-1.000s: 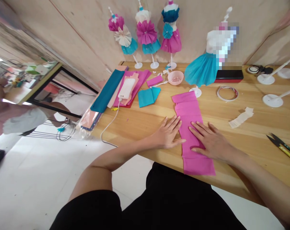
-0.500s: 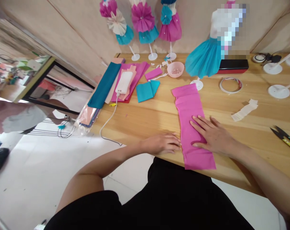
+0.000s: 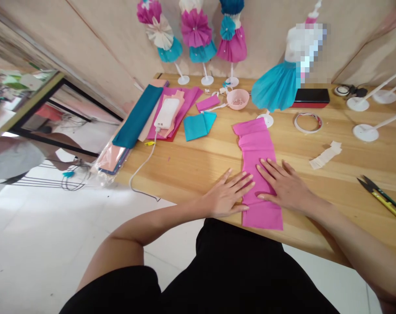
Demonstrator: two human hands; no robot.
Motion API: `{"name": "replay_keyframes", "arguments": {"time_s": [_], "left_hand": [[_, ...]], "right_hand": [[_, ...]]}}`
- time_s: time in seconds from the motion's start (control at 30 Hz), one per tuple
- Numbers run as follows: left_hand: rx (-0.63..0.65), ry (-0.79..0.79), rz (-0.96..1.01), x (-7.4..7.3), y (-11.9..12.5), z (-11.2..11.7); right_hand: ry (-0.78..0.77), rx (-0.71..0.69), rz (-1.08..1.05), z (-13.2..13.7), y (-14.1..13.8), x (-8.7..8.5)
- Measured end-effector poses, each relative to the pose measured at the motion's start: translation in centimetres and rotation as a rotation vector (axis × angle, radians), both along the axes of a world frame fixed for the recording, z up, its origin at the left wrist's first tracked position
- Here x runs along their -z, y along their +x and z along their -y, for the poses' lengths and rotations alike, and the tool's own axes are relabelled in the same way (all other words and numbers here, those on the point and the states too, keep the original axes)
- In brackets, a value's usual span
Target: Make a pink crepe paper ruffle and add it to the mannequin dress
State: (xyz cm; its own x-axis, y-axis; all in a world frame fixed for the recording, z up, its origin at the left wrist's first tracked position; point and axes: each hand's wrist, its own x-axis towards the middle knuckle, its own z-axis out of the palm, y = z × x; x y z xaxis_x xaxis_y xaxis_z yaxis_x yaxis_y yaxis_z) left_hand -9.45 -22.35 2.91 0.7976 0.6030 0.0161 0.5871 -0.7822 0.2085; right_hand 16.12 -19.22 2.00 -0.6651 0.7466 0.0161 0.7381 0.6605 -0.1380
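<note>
**Operator:** State hand position.

**Technician:** Your left hand point(image 3: 225, 195) rests palm down, fingers open and spread, with the fingertips over the left edge of the pink crepe paper strip point(image 3: 261, 220). Your right hand point(image 3: 284, 187) rests palm down on the same strip, fingers open and extended. Neither hand grips anything.

**Operator:** Confirm the strip location.

**Technician:** The strip lies flat on the wooden tabletop point(image 3: 198, 174), directly in front of you, with its long axis pointing away from you. Both hands are on its nearer half, and creases cross its far half.

**Operator:** List the surrounding items.

**Technician:** To the right of your right hand, you have a white paper strip point(image 3: 325, 155), then yellow-handled thread snips point(image 3: 383, 203) near the table edge. Beyond the strip are a roll of tape point(image 3: 308, 122) and a pink bowl point(image 3: 237, 99). To the left of the bowl are folded teal paper point(image 3: 196, 126) and a white power bank point(image 3: 167, 113) on magenta paper sheets point(image 3: 187, 100), beside a teal paper roll point(image 3: 137, 115). Farthest from you, paper-dressed mannequins point(image 3: 194, 30) stand along the wall
</note>
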Motion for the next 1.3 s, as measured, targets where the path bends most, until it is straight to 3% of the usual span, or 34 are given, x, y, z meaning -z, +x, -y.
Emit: {"name": "replay_keyframes", "arguments": {"time_s": [0.17,0.3,0.43,0.67,0.8,0.87,0.93,1.07,1.13,1.23,1.3], "left_hand": [[0.031,0.014,-0.027,0.1,-0.7,-0.1],[0.043,-0.008,-0.035,0.2,-0.5,-0.2],[0.038,-0.04,-0.021,0.3,-0.5,-0.2],[0.081,-0.124,0.042,-0.5,-1.1,-0.8],[0.109,-0.224,0.164,-1.7,-1.2,-1.4],[0.041,-0.315,0.24,-1.9,-0.8,-1.3],[-0.118,-0.419,0.326,-1.9,-0.2,-1.0],[-0.405,-0.644,0.46,-1.9,1.0,-1.0],[-0.44,-0.692,0.451,-2.1,1.4,-1.7],[-0.446,-0.633,0.343,-2.3,1.8,-3.0],[-0.446,-0.609,0.279,-2.5,2.0,-3.7]], "right_hand": [[-0.039,-0.038,-0.031,-1.2,2.0,-2.6],[-0.147,-0.221,-0.052,-0.5,3.8,-4.9],[-0.244,-0.326,-0.055,2.3,4.2,-4.4],[-0.176,-0.114,-0.297,5.0,3.4,-1.0],[-0.307,0.091,-0.508,4.6,2.6,-1.4],[-0.432,0.223,-0.568,4.4,2.3,-2.2],[-0.543,0.33,-0.597,4.2,2.2,-2.9],[-0.614,0.437,-0.617,3.9,2.3,-4.0],[-0.619,0.462,-0.655,3.8,2.3,-4.2],[-0.631,0.458,-0.705,3.7,2.0,-3.9],[-0.54,0.501,-0.684,3.7,1.7,-3.2]]}}
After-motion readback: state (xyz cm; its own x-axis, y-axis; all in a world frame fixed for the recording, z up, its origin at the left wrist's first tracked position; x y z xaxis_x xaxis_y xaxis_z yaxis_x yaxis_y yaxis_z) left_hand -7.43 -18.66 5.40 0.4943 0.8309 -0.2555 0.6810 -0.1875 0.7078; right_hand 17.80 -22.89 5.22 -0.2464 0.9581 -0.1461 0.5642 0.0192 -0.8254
